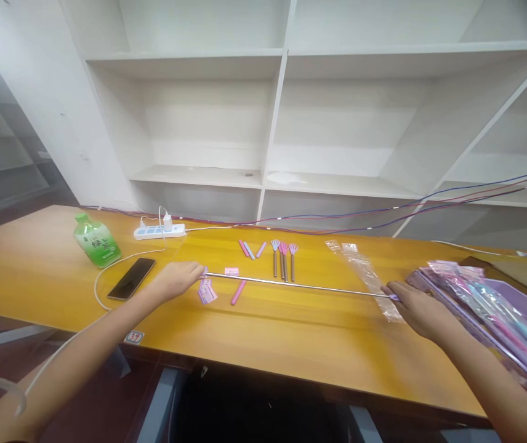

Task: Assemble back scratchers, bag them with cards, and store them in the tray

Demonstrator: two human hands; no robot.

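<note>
My left hand (pixel 181 278) is closed around one end of an extended telescopic back scratcher (pixel 300 286). Its thin metal rod stretches across the table to my right hand (pixel 414 306), whose fingers grip the lavender other end. Behind the rod lie back scratcher heads (pixel 284 249) in pink and pale blue on short metal stems. Farther back are loose pink, blue and lavender handle tubes (pixel 246 248). A pink handle tube (pixel 238 292) lies beneath the rod, with printed cards (pixel 207 292) near my left hand. Clear plastic sleeves (pixel 365 271) lie just left of my right hand.
At the right, a lavender basket (pixel 517 292) holds packaged back scratchers (pixel 498 314). To the left are a phone (pixel 132 279), a green tea bottle (pixel 97 241) and a power strip (pixel 159 231) with a white cable. Shelves (pixel 208 175) stand behind the yellow table (pixel 263 338).
</note>
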